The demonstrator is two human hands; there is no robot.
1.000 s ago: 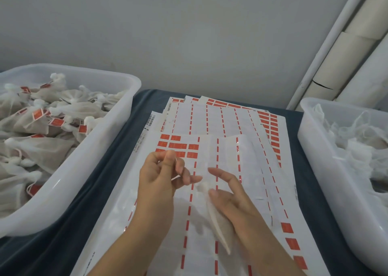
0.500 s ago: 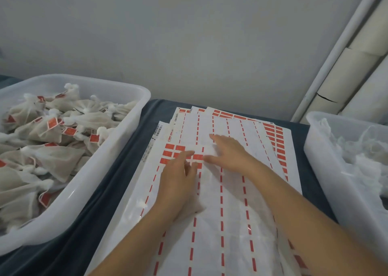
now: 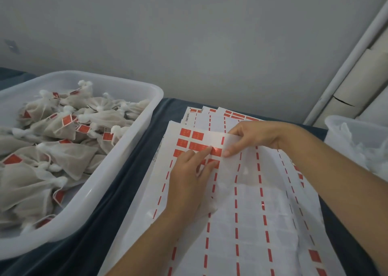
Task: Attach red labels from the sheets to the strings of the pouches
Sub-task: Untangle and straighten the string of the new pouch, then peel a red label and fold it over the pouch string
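— Where's the red label (image 3: 216, 151)?
— On the top sheet (image 3: 247, 202), under the left hand (image 3: 189, 181)'s fingertip, which picks at it.
— The right hand (image 3: 255, 138)?
— Beside it, pinching that sheet's edge.

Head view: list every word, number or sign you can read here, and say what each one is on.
No text can be read.
Red labels on the top sheet: faint marks, too blurred.
Edge of a rear sheet: a barcode-like strip, too small.
Left margin of the top sheet: a line of fine print, too small.
Tags on the pouches in the left tub: too small.
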